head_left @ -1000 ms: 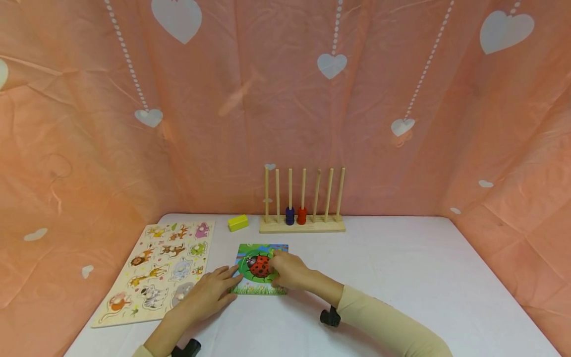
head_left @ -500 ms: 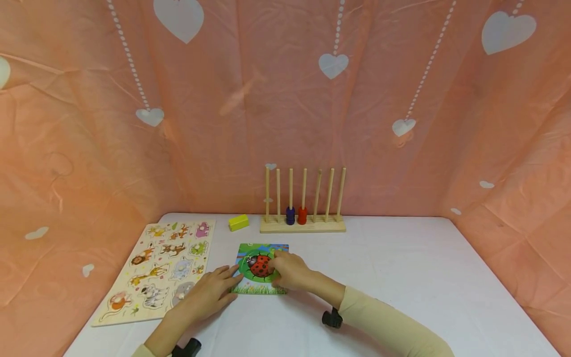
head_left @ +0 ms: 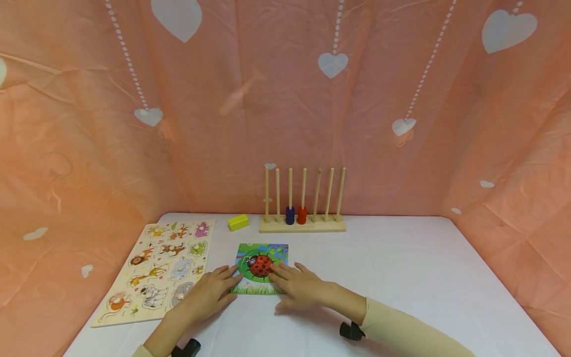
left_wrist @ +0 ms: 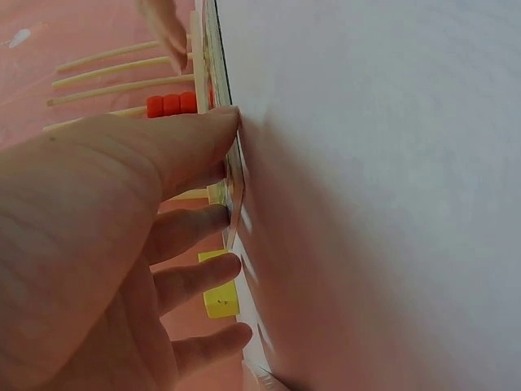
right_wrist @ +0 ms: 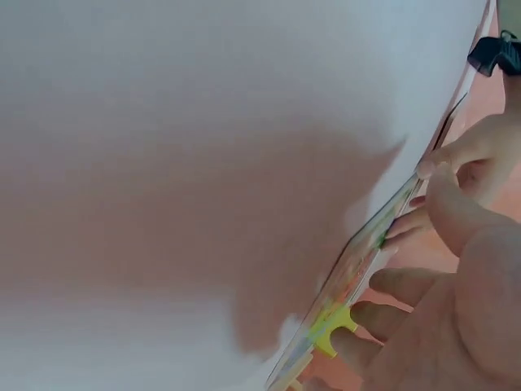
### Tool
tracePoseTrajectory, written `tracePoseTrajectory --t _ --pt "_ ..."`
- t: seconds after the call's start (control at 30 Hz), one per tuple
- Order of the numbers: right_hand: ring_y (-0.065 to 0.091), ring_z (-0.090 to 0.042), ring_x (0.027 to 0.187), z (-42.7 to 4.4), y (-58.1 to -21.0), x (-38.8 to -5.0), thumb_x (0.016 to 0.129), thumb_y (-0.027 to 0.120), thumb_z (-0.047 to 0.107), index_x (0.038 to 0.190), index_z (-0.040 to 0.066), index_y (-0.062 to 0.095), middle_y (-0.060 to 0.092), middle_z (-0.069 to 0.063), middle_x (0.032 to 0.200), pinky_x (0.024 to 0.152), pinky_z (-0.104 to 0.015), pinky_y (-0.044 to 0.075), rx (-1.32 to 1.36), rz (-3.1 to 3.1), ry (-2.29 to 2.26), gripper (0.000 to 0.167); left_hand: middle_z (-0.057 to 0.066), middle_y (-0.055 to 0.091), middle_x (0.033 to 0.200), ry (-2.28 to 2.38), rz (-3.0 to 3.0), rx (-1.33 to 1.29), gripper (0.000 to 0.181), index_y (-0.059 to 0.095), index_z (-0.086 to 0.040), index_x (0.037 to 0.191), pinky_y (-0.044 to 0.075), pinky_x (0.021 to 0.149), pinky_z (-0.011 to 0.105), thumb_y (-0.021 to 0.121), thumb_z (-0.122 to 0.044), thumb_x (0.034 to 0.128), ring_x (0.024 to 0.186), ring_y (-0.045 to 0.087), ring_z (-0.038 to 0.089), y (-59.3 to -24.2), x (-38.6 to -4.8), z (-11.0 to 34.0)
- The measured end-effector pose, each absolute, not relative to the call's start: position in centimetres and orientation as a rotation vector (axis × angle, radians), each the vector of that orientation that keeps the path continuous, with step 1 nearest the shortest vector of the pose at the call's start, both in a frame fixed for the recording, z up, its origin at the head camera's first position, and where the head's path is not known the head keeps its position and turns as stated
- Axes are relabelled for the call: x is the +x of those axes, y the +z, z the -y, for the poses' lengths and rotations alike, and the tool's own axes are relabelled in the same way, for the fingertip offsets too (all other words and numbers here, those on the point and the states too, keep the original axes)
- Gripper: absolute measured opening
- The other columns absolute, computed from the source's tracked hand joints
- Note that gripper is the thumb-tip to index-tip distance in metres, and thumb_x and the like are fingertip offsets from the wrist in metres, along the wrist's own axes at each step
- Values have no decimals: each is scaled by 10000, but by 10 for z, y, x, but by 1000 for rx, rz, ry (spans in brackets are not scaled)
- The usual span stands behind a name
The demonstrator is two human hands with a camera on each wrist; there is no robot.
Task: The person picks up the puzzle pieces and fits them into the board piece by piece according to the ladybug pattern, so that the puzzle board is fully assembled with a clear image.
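Observation:
A square ladybug puzzle board (head_left: 260, 287) lies flat on the white table, a red spotted ladybug (head_left: 258, 266) at its centre. My left hand (head_left: 209, 292) rests at the board's left edge with fingers spread, index and middle fingertips on it. From the right, my right hand (head_left: 303, 287) reaches over the board's right side, fingers stretched out and holding nothing. Whether its fingertips touch the surface, I cannot tell. In the left wrist view the left hand (left_wrist: 106, 212) has its fingers apart; the right wrist view shows the right hand (right_wrist: 440, 318) likewise loose.
An animal peg puzzle (head_left: 153, 272) lies at the left, partly under the left forearm. Behind the ladybug board are a yellow block (head_left: 238, 222) and a wooden peg stand (head_left: 267, 227) bearing blue beads (head_left: 290, 216) and red beads (head_left: 302, 215). A peach curtain (head_left: 250, 124) surrounds the table.
The right hand has let go at the ladybug and drawn back toward the lower right, its fingers straightening. More of the board's right side shows. The left hand has stayed in place.

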State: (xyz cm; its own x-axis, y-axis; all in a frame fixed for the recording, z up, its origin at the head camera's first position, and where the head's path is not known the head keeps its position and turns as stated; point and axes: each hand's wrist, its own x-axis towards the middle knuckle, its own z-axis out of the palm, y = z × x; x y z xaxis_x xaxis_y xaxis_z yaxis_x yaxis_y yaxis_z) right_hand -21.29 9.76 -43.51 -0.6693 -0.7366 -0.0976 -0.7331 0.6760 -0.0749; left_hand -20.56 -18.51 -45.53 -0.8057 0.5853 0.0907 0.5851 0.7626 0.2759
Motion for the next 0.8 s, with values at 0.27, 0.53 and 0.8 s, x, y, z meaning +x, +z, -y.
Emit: tracePoseTrajectory --t 0.27,0.53,0.8 --pt "214 -253 1500 -109 -438 -197 940 525 631 1552 173 370 230 -51 1640 1175 -562 216 -1192 -2712 -6 780 219 469 1480 451 -2943 972 460 609 -23 1351 375 1010 689 674 -240 950 1332 438 467 -455 -207 184" --pt "239 -281 1491 -109 -440 -193 927 549 629 1544 198 393 269 -52 1628 1167 -580 219 -1139 -2717 -14 768 217 468 1481 459 -2938 992 467 603 -25 1358 369 1008 698 671 -247 952 1337 433 467 -456 -209 183" --pt "200 -300 1501 -118 -440 -189 947 549 590 1558 119 346 236 -80 1637 1167 -604 192 -1109 -2720 -147 797 240 475 1467 468 -2968 1038 546 549 21 1392 377 1016 674 680 -266 947 1343 426 465 -453 -206 178"
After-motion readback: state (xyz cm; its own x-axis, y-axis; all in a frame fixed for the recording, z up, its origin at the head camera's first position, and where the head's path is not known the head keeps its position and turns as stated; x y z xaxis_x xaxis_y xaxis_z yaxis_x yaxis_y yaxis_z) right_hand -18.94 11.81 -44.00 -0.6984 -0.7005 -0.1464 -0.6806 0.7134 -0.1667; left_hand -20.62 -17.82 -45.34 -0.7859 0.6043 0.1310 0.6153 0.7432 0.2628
